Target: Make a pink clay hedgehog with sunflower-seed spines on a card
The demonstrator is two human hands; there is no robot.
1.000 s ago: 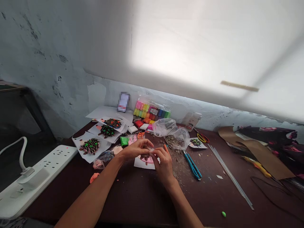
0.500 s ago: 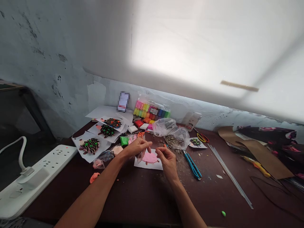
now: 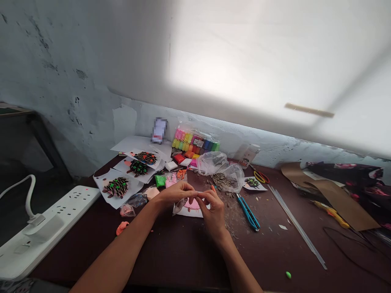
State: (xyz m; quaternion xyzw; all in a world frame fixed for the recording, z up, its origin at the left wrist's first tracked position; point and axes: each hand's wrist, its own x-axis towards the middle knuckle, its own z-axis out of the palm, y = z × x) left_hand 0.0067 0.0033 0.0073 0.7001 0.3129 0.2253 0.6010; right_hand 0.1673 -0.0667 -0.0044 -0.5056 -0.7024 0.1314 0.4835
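My left hand [image 3: 177, 193] is closed, with a small clear plastic bag [image 3: 179, 206] of dull-coloured contents hanging beneath its fingers. My right hand [image 3: 212, 207] is closed in a pinch, its fingertips meeting the left ones; whatever lies between them is too small to make out. Below both hands lies a white paper card [image 3: 187, 213] bearing a flat pink clay shape [image 3: 192, 204] with small brown bits along its lower edge, partly hidden by the fingers. A small orange tip [image 3: 213, 188] shows just behind my right hand; whether the hand touches it is unclear.
Sunflower seeds [image 3: 222, 180] lie in a clear bag behind. Finished seed-hedgehog cards [image 3: 117, 188] and clay packets [image 3: 159, 180] are at left. Right of my hands are a teal-handled tool [image 3: 249, 213], scissors [image 3: 261, 176] and clear sticks [image 3: 297, 226]. A power strip [image 3: 71, 209] borders the left.
My hands have come together over the card; their fingertips, apart before, now meet. The right hand has shifted left and covers more of the pink clay.
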